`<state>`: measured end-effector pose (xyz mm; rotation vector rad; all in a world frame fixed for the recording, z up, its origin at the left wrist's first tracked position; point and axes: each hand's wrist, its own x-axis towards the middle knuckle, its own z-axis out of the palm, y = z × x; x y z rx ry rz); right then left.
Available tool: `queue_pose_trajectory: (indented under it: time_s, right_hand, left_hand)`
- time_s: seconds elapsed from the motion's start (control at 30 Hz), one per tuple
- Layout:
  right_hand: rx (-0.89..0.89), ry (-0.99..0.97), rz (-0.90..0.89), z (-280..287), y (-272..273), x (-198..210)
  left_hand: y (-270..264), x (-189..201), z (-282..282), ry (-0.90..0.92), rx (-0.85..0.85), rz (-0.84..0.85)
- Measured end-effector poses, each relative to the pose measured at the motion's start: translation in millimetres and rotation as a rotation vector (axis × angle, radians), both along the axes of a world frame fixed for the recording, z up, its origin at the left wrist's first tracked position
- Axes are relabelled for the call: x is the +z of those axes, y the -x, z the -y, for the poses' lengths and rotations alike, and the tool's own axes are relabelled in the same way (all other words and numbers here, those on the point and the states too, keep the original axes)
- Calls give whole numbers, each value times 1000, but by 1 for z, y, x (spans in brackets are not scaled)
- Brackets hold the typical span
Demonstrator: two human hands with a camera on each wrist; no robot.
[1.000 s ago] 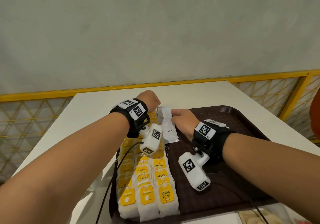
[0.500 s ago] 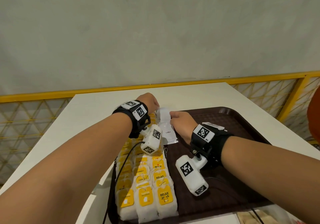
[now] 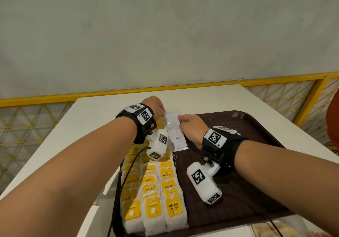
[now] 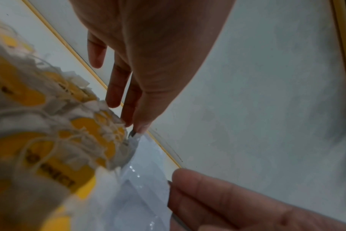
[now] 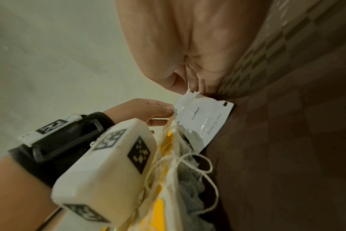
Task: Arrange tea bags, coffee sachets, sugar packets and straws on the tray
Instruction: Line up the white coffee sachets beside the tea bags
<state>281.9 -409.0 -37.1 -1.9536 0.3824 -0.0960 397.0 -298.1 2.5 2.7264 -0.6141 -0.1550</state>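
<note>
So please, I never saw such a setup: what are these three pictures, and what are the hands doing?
No robot here: a person works with bare hands, wearing one camera on the head and one on each wrist. The head picture looks down at a white table with a brown tray. Rows of tea bags with yellow tags fill the tray's left side. Beside them lies a white coffee sachet. The right hand pinches its far end, as the right wrist picture shows; the left hand touches that end with its fingertips. The white boxes with black patterns are the wrist cameras.
</note>
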Motion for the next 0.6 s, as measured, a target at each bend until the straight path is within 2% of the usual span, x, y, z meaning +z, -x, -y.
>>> queue_pose_trajectory:
  time_s: [0.23, 0.6]
  right_hand:
    - [-5, 21, 31, 1, -2, 1]
    - [-3, 24, 24, 1, 0, 1]
  left_hand:
    - [-1, 2, 4, 41, 2, 50]
    - [-11, -6, 12, -127, 52, 115]
